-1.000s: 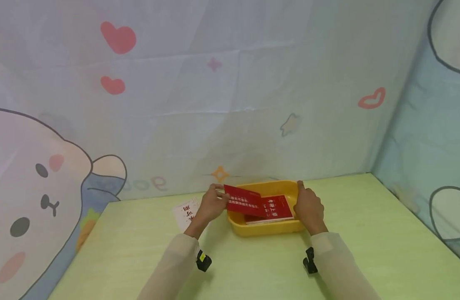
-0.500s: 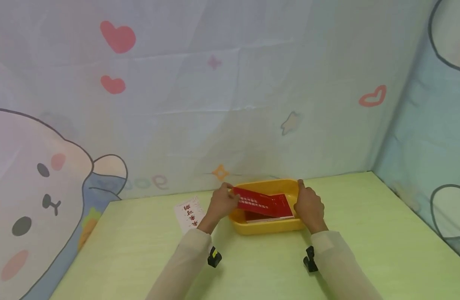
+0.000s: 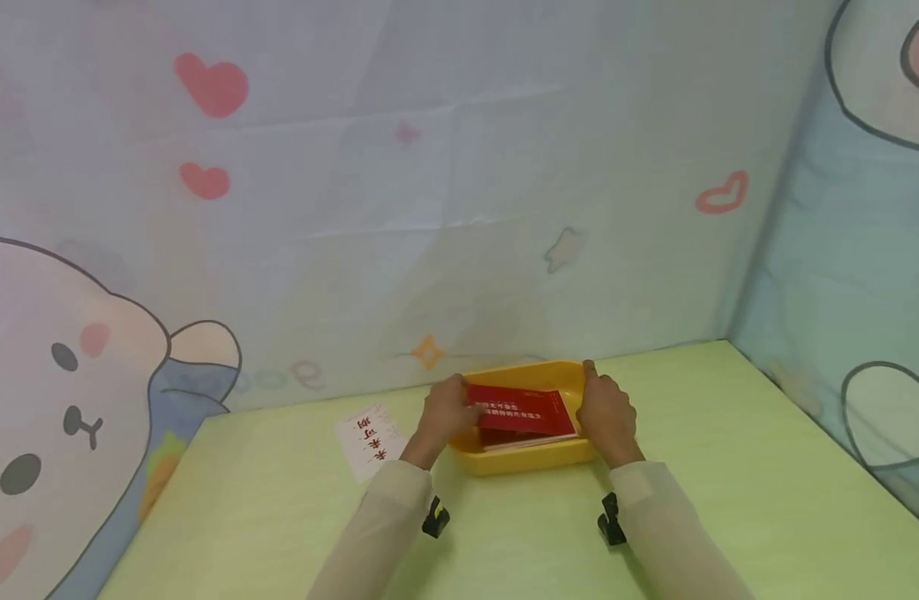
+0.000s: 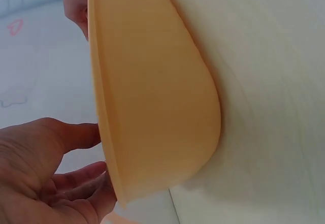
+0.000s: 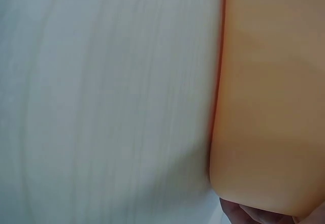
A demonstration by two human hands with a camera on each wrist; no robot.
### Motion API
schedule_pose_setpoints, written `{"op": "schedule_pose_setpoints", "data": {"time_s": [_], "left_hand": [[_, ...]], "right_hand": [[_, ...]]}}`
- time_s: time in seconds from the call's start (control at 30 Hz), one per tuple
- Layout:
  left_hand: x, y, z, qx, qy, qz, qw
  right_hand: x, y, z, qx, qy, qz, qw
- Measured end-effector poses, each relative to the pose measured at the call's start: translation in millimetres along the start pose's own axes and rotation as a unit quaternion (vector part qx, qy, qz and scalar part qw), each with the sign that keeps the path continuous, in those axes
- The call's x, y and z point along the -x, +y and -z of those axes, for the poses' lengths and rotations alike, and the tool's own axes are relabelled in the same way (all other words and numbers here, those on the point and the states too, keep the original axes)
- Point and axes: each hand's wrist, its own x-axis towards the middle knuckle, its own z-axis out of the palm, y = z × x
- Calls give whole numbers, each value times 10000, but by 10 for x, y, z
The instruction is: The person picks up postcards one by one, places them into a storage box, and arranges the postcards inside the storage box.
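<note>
A yellow plastic basket (image 3: 534, 461) stands on the table, with red cards inside. My left hand (image 3: 446, 412) is at its left end, thumb over the left edge of the upper red card (image 3: 513, 405), which bears white lettering. In the left wrist view the thumb and fingers of the left hand (image 4: 48, 165) pass behind the basket's rim (image 4: 105, 117), hiding the card there. Beneath the upper card, another red card shows its pale front edge. My right hand (image 3: 607, 414) grips the basket's right end; in the right wrist view its fingers (image 5: 249, 214) curl at the basket wall.
A white card (image 3: 371, 440) with red characters lies on the pale green table (image 3: 279, 500), left of the basket. Close behind the basket hangs a printed cloth (image 3: 339, 275). A second cloth wall (image 3: 826, 308) borders the table at right.
My left hand has moved right and lowered the tilted red card flatter into the basket, over the other card. More of the white card shows. The right hand keeps its grip on the basket.
</note>
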Motion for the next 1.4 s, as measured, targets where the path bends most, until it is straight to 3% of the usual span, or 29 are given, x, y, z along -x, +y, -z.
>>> {"op": "schedule_pose_setpoints", "data": {"time_s": [0.1, 0.33, 0.6, 0.8, 1.4], "left_hand": [[-39, 14, -64, -65, 17, -25, 10000], [-56, 83, -210, 42, 17, 397, 9992], [-53, 185, -314, -479, 236, 283, 9982], [-60, 216, -375, -917, 171, 258, 9953], [-30, 260, -466, -894, -134, 781, 9928]], "right_hand": [[-4, 0, 6, 2, -28, -76, 10000], [15, -3, 25, 48, -80, -130, 9999], [12, 28, 32, 25, 12, -82, 10000], [-4, 42, 31, 14, -40, -126, 9999], [-14, 37, 43, 36, -70, -207, 9998]]}}
